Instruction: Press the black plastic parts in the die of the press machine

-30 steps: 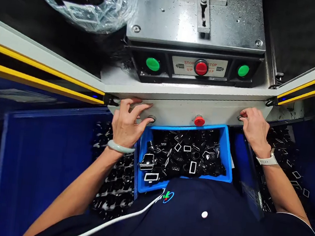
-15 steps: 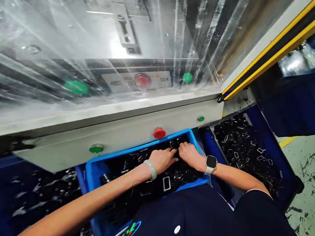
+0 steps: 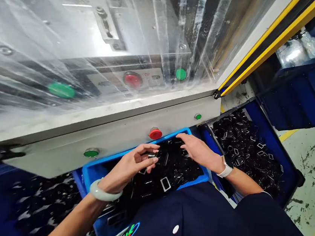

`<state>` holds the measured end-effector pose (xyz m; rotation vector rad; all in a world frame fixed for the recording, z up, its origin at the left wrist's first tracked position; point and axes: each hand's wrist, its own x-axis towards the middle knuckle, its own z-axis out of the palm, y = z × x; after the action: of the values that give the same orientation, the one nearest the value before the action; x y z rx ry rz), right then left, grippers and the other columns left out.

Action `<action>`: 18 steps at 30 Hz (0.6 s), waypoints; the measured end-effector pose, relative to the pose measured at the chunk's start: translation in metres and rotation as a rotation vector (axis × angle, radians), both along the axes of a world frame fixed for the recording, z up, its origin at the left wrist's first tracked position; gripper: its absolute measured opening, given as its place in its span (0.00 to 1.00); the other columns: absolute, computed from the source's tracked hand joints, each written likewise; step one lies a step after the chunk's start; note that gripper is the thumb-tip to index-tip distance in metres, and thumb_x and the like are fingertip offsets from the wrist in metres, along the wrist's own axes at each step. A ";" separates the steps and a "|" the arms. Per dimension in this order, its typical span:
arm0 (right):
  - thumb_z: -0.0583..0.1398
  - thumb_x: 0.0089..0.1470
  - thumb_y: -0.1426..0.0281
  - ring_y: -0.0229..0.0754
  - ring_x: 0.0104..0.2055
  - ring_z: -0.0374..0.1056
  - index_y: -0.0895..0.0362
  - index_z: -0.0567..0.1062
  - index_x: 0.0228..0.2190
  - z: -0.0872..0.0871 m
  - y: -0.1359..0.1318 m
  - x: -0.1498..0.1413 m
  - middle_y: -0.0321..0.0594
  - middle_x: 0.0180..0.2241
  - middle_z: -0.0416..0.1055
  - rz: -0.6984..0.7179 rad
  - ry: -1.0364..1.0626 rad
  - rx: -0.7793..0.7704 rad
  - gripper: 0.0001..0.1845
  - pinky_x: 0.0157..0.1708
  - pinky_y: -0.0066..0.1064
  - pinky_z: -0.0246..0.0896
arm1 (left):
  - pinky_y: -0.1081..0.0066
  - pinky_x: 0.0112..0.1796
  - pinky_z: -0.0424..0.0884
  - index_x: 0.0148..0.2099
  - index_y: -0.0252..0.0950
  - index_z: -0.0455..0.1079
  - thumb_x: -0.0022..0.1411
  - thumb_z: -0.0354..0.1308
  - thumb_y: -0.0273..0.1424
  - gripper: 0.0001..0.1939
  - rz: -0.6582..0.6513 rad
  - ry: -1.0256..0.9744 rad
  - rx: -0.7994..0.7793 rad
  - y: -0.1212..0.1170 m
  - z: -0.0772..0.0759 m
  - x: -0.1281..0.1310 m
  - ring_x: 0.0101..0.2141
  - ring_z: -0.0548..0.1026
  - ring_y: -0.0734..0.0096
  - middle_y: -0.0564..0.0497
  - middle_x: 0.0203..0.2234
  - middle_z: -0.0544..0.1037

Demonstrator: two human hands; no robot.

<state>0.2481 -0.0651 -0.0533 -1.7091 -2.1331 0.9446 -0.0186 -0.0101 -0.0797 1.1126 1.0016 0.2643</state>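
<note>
My left hand (image 3: 132, 164), wearing a pale bangle, is above the blue bin (image 3: 86, 174) with its fingers curled. Between thumb and fingers it pinches a small dark part (image 3: 152, 155) with a shiny edge; the fingers hide most of it. My right hand (image 3: 198, 150), with a watch at the wrist, hovers over the right end of the bin. Its fingers are apart and bent downward, and nothing shows in them. Glossy black parts (image 3: 180, 164) fill the bin, and a light rectangular frame (image 3: 165, 184) lies among them near my body.
A machine panel with a red button (image 3: 155, 133) and green buttons (image 3: 91, 152) stands right behind the bin. Above it hangs a clear plastic screen (image 3: 156, 27). A dark blue crate (image 3: 278, 147) of black parts stands at the right, more parts (image 3: 42, 203) at the left.
My hands have moved apart. The left has drawn back leftward and up with a small dark part in its fingers; the right has shifted slightly right and spread its fingers.
</note>
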 end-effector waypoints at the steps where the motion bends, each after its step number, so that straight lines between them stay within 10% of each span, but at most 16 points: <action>1: 0.58 0.68 0.76 0.44 0.48 0.73 0.58 0.69 0.53 0.006 0.001 -0.001 0.44 0.46 0.75 -0.052 0.097 0.007 0.13 0.49 0.38 0.72 | 0.65 0.36 0.76 0.56 0.36 0.71 0.58 0.71 0.45 0.30 0.062 -0.027 -0.049 -0.002 0.007 -0.004 0.30 0.77 0.70 0.48 0.41 0.79; 8: 0.61 0.69 0.69 0.41 0.46 0.74 0.51 0.80 0.47 0.041 0.012 -0.020 0.40 0.44 0.77 -0.184 0.422 0.127 0.09 0.46 0.34 0.73 | 0.56 0.49 0.82 0.52 0.36 0.77 0.54 0.75 0.43 0.27 0.365 -0.194 -0.110 -0.012 0.032 -0.001 0.41 0.83 0.60 0.44 0.48 0.82; 18: 0.66 0.63 0.68 0.38 0.38 0.73 0.55 0.78 0.36 0.042 0.030 -0.039 0.37 0.36 0.75 -0.181 0.444 0.087 0.03 0.37 0.31 0.73 | 0.61 0.46 0.82 0.52 0.36 0.80 0.66 0.67 0.43 0.19 0.317 -0.200 0.159 -0.007 0.042 0.012 0.39 0.84 0.63 0.44 0.50 0.83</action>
<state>0.2089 -0.0350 -0.0115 -1.4552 -1.6810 1.0451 -0.0070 -0.0168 -0.0377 1.0436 0.9874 0.7082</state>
